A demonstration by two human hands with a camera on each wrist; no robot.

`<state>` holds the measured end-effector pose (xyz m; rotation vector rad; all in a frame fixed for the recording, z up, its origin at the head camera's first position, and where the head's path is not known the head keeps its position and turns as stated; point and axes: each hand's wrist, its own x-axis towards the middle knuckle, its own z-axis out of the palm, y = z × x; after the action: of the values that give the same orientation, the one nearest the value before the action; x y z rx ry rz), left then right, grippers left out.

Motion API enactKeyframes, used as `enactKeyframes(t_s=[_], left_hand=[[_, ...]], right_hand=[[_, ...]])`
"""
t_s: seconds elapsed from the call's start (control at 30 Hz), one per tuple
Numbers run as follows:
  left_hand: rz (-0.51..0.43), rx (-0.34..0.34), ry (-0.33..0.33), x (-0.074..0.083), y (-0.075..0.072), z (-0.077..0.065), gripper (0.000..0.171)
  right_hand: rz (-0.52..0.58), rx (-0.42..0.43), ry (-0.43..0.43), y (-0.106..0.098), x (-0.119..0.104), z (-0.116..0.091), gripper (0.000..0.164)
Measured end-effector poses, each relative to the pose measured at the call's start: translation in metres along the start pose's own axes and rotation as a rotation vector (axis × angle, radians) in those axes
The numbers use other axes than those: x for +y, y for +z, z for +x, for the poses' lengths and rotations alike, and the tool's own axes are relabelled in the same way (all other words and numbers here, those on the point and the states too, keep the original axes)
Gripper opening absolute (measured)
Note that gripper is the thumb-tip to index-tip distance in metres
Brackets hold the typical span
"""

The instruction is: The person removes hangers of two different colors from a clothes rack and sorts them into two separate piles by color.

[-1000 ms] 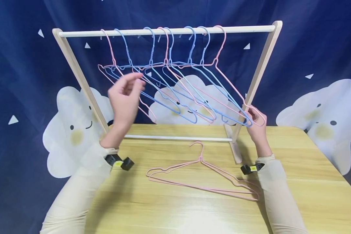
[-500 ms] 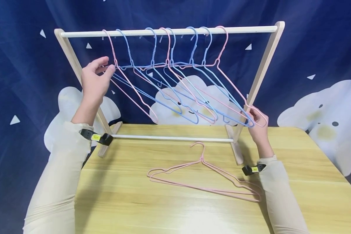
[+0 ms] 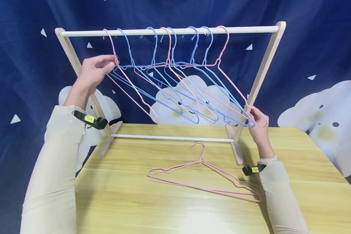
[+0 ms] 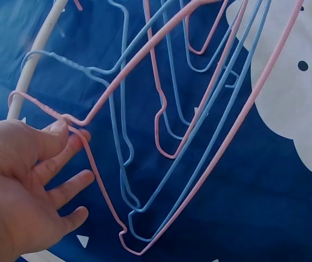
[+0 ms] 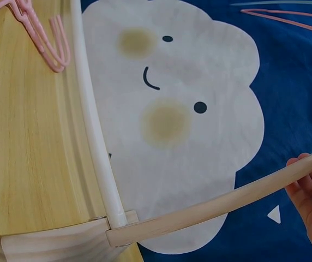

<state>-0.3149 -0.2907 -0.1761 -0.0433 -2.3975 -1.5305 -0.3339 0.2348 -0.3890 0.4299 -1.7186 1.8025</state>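
Observation:
In the head view, my left hand [image 3: 95, 71] is raised to the leftmost pink clothes hanger [image 3: 113, 47], which hangs from the wooden rack's top bar [image 3: 84, 33]. The left wrist view shows thumb and index finger pinching that hanger's neck [image 4: 63, 118], the other fingers spread below. My right hand [image 3: 258, 125] grips the right upright [image 3: 264, 63] of the rack, partly behind the ends of the rightmost pink and blue hangers. The right wrist view has its fingers around this wooden post [image 5: 199, 214]. Several blue and pink hangers hang between the hands.
Pink hangers [image 3: 202, 159] lie overlapped on the wooden table [image 3: 128, 201] in front of the rack. A white lower rod [image 3: 169, 137] joins the rack's feet. Behind stands a dark blue curtain [image 3: 23, 81] printed with white clouds.
My left hand has moved left from the middle hangers to the leftmost pink hanger and taken its neck between thumb and finger. My right hand has stayed on the upright.

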Motion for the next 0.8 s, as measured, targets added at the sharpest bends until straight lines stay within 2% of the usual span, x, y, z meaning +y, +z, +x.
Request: enactKeyframes(t_s=[0.27,0.43,0.67,0.8], left_hand=[[-0.119,0.065,-0.003,0.0,0.004,0.003,0.033],[-0.187,0.067,-0.027,0.001,0.002,0.004,0.029],[-0.239,0.074,-0.062,0.011,0.0,0.004,0.017],[-0.329,0.089,-0.03,0.017,0.002,0.005,0.009]], right_hand=[[0.019,0.0,0.005,0.0,0.001,0.0,0.017],[0.003,0.008,0.002,0.0,0.002,0.0,0.016],[0.004,0.0,-0.004,0.0,0.002,0.001,0.036],[0.012,-0.002,-0.002,0.0,0.002,0.001,0.042]])
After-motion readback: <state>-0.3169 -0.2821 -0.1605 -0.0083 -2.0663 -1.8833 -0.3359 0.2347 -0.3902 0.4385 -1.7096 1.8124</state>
